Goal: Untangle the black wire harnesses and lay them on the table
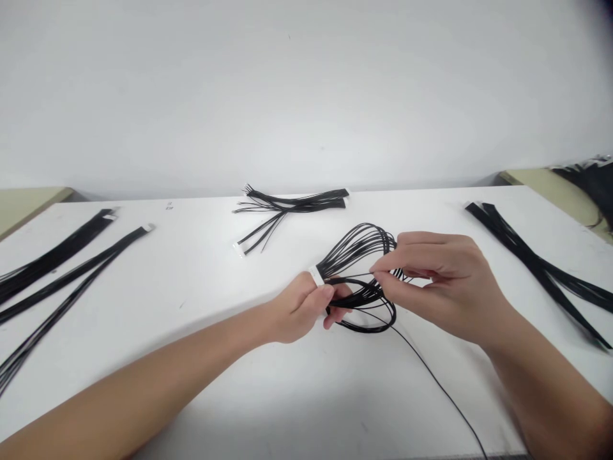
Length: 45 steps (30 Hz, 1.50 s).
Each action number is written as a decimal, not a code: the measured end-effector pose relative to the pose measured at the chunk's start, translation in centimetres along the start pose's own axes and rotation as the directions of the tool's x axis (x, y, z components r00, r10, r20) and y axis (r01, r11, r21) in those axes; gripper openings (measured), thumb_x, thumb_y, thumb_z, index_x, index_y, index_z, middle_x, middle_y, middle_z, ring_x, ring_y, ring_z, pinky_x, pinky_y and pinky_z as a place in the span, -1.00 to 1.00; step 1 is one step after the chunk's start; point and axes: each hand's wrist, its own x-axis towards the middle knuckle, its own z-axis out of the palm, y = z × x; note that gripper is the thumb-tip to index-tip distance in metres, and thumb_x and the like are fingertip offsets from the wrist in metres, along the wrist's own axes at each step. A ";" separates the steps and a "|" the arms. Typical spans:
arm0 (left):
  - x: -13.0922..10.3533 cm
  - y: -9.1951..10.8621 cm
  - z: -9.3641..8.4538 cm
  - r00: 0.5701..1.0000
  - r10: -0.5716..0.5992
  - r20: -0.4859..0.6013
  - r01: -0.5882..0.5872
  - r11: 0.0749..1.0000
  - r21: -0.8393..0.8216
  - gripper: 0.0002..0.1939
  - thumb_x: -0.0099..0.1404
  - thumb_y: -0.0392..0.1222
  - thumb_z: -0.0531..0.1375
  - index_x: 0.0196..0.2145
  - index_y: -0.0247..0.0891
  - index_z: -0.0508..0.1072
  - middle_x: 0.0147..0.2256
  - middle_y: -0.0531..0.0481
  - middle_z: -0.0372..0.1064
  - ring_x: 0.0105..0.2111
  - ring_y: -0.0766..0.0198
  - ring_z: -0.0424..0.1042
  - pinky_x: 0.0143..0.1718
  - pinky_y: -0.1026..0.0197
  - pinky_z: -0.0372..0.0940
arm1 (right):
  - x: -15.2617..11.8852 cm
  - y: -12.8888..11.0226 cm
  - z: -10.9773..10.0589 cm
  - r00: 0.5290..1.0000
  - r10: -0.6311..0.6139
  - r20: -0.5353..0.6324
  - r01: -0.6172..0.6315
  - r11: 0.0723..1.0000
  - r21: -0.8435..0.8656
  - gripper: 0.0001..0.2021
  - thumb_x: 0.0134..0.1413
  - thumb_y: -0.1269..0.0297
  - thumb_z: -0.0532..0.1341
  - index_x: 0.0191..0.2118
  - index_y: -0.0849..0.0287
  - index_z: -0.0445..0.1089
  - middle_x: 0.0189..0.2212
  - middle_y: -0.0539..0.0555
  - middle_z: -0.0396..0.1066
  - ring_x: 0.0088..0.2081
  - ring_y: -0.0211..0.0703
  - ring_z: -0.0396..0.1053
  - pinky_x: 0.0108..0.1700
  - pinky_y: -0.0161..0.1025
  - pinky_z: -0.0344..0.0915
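Note:
My left hand (301, 306) is closed round a white connector (316, 275), from which many black wires loop out to the right. Those looped wires make up a wire harness (363, 246), held above the table. Thumb and forefinger of my right hand (431, 275) pinch a single thin black wire (357, 275) that runs to the connector. One loose wire (431, 370) trails from the bundle down to the table's front edge. The fingers of my left hand are partly hidden behind the wires.
On the white table (201, 358), a wire bundle with white connectors (292, 206) lies at the back middle. More black bundles lie at left (62, 246) and right (536, 262). A dark pile of wires (589, 185) sits beyond the right corner. A white wall (287, 96) rises behind.

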 end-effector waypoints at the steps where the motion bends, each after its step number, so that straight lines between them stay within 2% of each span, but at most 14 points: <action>1: 0.0 -0.1 0.0 1.000 0.001 -0.002 -0.001 1.000 -0.008 -0.55 0.41 -0.10 -0.22 -0.46 -0.30 0.31 -0.55 0.02 0.22 -0.48 0.33 0.21 -0.35 0.28 0.19 | 0.0 0.0 0.0 1.000 -0.003 0.002 0.003 1.000 -0.001 -0.79 -0.14 0.63 0.17 -0.54 0.16 0.38 -0.66 -0.10 0.19 -0.60 -0.41 0.01 -0.59 -0.34 -0.06; 9: 0.0 -0.4 0.1 1.000 0.018 -0.004 -0.019 0.998 -0.057 -0.54 0.43 -0.06 -0.21 -0.46 -0.30 0.31 -0.54 0.00 0.22 -0.47 0.32 0.21 -0.35 0.25 0.16 | -0.1 0.3 0.0 1.000 -0.010 0.017 0.010 1.000 -0.014 -0.79 -0.13 0.62 0.20 -0.50 0.14 0.43 -0.65 -0.09 0.17 -0.61 -0.39 0.00 -0.60 -0.33 -0.06; 20: 0.0 -0.3 0.1 1.000 0.013 0.009 -0.011 0.992 -0.126 -0.50 0.43 0.02 -0.22 -0.46 -0.30 0.30 -0.54 0.01 0.21 -0.48 0.30 0.23 -0.30 0.22 0.22 | -0.2 0.6 -0.1 0.994 -0.107 0.009 0.107 0.993 -0.052 -0.83 0.00 0.55 0.22 -0.36 0.12 0.45 -0.60 -0.07 0.17 -0.60 -0.40 0.03 -0.61 -0.33 -0.07; 27: 0.0 0.1 0.0 0.999 0.024 0.046 -0.019 0.994 -0.112 -0.51 0.44 -0.01 -0.23 -0.45 -0.30 0.29 -0.53 0.00 0.21 -0.47 0.31 0.23 -0.29 0.24 0.22 | -0.2 0.9 0.7 0.986 -0.166 -0.015 0.163 0.979 -0.120 -0.86 0.03 0.57 0.21 -0.34 0.20 0.44 -0.56 -0.03 0.24 -0.58 -0.40 0.07 -0.58 -0.35 0.03; 30: 0.0 0.1 -0.1 0.998 0.016 0.064 -0.010 0.997 -0.080 -0.50 0.45 0.00 -0.24 -0.46 -0.30 0.28 -0.53 0.00 0.22 -0.46 0.31 0.24 -0.29 0.25 0.21 | -0.3 0.8 1.5 0.992 -0.127 -0.004 0.126 0.988 -0.084 -0.86 0.07 0.55 0.17 -0.31 0.20 0.43 -0.55 -0.02 0.24 -0.55 -0.37 0.12 -0.56 -0.35 0.10; 35: -0.1 -0.1 -0.2 0.996 0.011 0.089 -0.008 0.999 -0.031 -0.47 0.44 0.04 -0.25 -0.43 -0.32 0.31 -0.52 -0.02 0.22 -0.45 0.31 0.24 -0.32 0.25 0.19 | -0.5 0.4 2.4 0.998 0.005 0.056 -0.005 1.000 0.013 -0.88 0.12 0.48 0.17 -0.35 0.15 0.41 -0.46 0.02 0.35 -0.48 -0.33 0.23 -0.52 -0.36 0.19; 45: -0.1 -0.2 0.0 0.996 0.032 0.080 -0.031 0.999 -0.010 -0.48 0.44 0.04 -0.27 -0.48 -0.29 0.24 -0.50 -0.04 0.25 -0.43 0.28 0.23 -0.28 0.21 0.19 | -0.7 0.4 3.8 0.989 0.133 0.066 -0.140 0.984 0.111 -0.86 0.16 0.50 0.11 -0.37 0.16 0.33 -0.44 0.02 0.33 -0.45 -0.31 0.21 -0.46 -0.33 0.19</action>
